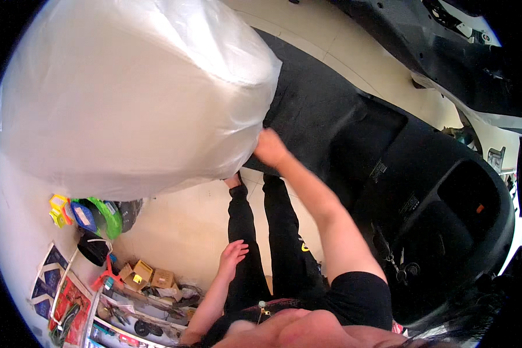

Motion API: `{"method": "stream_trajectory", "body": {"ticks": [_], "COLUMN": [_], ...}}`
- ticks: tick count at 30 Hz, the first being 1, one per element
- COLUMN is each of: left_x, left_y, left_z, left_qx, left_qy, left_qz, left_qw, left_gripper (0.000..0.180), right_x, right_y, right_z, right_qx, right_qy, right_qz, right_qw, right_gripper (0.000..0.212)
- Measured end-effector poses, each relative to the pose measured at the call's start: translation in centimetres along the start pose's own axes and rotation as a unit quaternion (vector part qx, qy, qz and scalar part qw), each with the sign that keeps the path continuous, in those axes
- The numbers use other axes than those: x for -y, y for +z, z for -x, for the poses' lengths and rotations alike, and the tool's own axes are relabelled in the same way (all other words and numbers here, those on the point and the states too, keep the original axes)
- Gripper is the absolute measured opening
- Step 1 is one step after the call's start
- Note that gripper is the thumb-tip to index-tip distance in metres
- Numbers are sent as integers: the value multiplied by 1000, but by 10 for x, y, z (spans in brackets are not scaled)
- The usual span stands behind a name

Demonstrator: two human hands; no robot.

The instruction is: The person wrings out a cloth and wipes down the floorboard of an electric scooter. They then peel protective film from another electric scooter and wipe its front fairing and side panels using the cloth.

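Observation:
A large sheet of whitish translucent plastic [139, 110] drapes over something bulky at the upper left; what is beneath is hidden. My right hand [271, 149] is closed at the sheet's right edge, its fingertips partly hidden, and appears to grip the plastic. Beside it lies a long black moulded panel [354, 133] with recesses, stretching to the lower right and partly under the plastic. My left hand [234, 258] hangs over my left thigh with its fingers apart, holding nothing.
A pair of scissors [401, 268] lies on the black panel. Another dark moulded part [423, 52] stands at the upper right. At the lower left are a black bucket [93, 249], cardboard boxes [163, 278], shelving with tools [122, 325] and a green ring-shaped item [111, 217].

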State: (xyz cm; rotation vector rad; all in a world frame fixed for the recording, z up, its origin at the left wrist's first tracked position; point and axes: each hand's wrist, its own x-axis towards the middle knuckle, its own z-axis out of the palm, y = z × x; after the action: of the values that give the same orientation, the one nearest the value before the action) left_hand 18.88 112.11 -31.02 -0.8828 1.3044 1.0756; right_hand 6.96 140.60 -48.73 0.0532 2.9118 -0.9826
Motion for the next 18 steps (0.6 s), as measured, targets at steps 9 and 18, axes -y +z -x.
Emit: {"method": "stream_trajectory", "body": {"ticks": [9, 18], "left_x": [3, -11], "left_y": [5, 16], "left_z": [-15, -21], "left_qx": [-24, -20], "left_qy": [-24, -9], "left_qz": [23, 25], "left_qw": [999, 999], "left_gripper": [27, 27], "right_x": [-19, -108], "right_y": [-28, -92], "right_z": [-61, -163], "right_qx": [-224, -201], "right_qy": [177, 248], "right_qz": [35, 220], "right_qw": [958, 922], "right_gripper": [34, 37]}}
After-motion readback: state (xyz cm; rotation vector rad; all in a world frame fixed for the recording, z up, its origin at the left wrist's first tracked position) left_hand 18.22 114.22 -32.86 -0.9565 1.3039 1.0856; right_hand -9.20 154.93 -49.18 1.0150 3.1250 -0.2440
